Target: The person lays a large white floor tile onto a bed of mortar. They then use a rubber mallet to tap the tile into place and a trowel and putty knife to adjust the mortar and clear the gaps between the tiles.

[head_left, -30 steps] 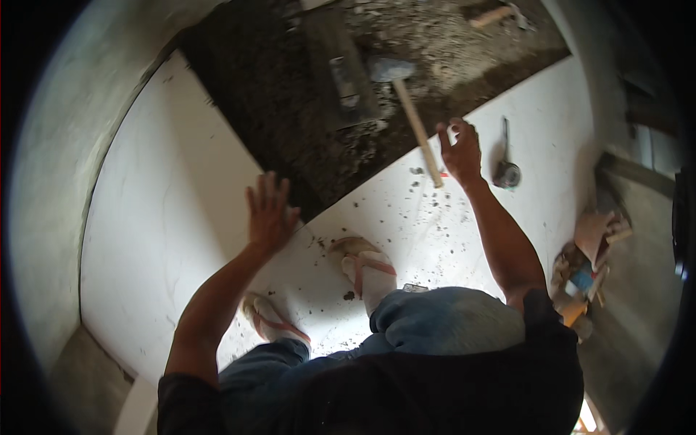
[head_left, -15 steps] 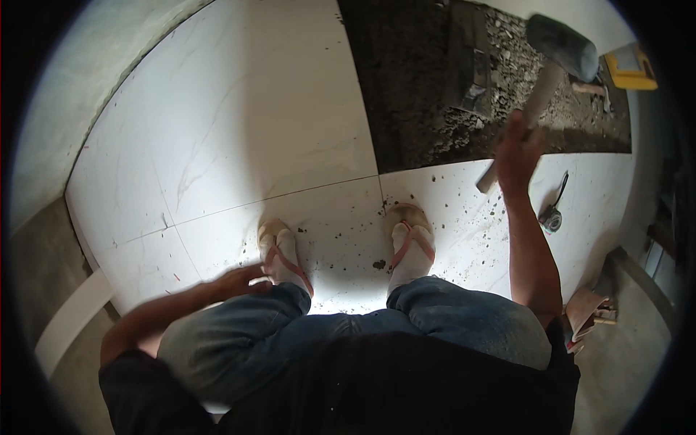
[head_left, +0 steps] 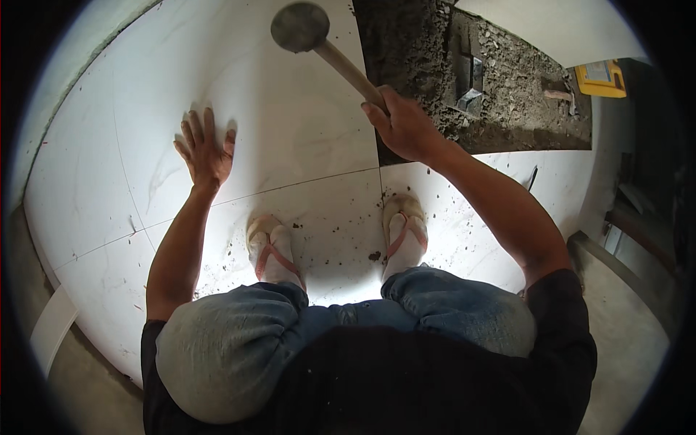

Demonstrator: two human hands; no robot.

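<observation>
My right hand (head_left: 406, 125) is wrapped round the wooden handle of a rubber mallet (head_left: 300, 29). The mallet's dark round head is over the large white marbled floor tile (head_left: 290, 116), up and to the left of the hand; whether it touches the tile I cannot tell. On the same tile, farther left, my left hand (head_left: 205, 151) lies flat with its fingers spread and nothing in it. Beside the tile's right edge is an untiled patch of dark, rough mortar bed (head_left: 413, 65).
A flat metal tool (head_left: 470, 87) and a wooden-handled tool (head_left: 558, 95) lie on the mortar bed. A yellow container (head_left: 602, 78) stands at the far right. Crumbs of mortar dot the white tiles round my sandalled feet (head_left: 404, 239). A wall (head_left: 65, 80) runs along the left.
My right hand has swung the mallet leftward from above the mortar bed to over the tile. From beside my knee, my left hand has reached forward onto the tile.
</observation>
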